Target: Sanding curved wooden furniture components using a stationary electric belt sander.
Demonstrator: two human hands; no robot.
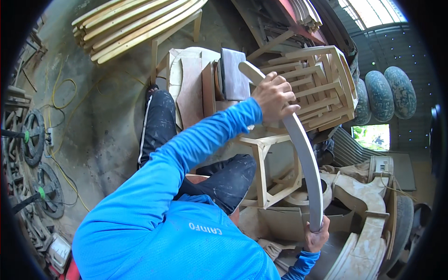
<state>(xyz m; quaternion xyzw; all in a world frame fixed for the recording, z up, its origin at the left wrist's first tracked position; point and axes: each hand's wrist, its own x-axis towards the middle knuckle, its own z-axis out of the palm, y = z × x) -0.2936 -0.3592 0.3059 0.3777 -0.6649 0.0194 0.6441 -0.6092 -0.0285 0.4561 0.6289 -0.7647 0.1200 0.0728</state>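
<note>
Holding a long curved wooden rail, grey-faced and bowed like a chair-back slat, out in front of the body between both hands. Left hand pressed over the rail's upper stretch, fingers curled and closed down on it, near the top end that reaches toward a dark flat board propped among pale panels. Right hand wrapped shut around the lower end, thumb side up. Rail not yet joined to anything: free at both ends, crossing in front of an unfinished pale wooden stool frame and just beside a stack of bare chair frames. Judging from that, still at the handling or checking stage, with any fitting left to do. Bundle of similar curved slats lying on a rack farther off, apparently waiting. Carved pale furniture parts lying low at the right, near the right hand.
</note>
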